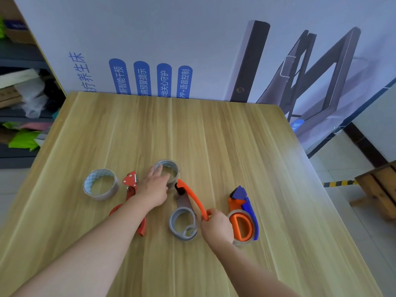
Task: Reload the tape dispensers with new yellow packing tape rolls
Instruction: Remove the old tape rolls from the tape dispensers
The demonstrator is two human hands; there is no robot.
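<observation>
I count three dispensers on the wooden table [214,133], and by my reckoning only one is loaded; the blue and orange dispenser [244,213] at the right sits with a tape roll [241,241] already around its orange hub, so I judge that one done. The grey and orange dispenser [186,211] in the middle lies flat with its grey hub ring bare; the red dispenser [134,196] to the left, partly hidden under my left forearm, shows no roll that I can make out.

My left hand [155,187] reaches forward to the middle tape roll [168,171], which stands on the table just beyond the head of the grey and orange dispenser; the fingers are spread loosely over its near rim and touch it, but I cannot tell whether they have closed enough to lift it. My right hand [216,226] is pinched onto the lower end of that dispenser's orange handle, thumb and fingers curled shut around it, steadying it on the table.

A second spare roll [100,184] stands well to the left, just beside the red dispenser and untouched; both loose rolls look pale and greyish to me rather than clearly yellow, perhaps from the light.

So I put the task at roughly a third through; the middle dispenser is the one in hand, the red one is left after it.
</observation>
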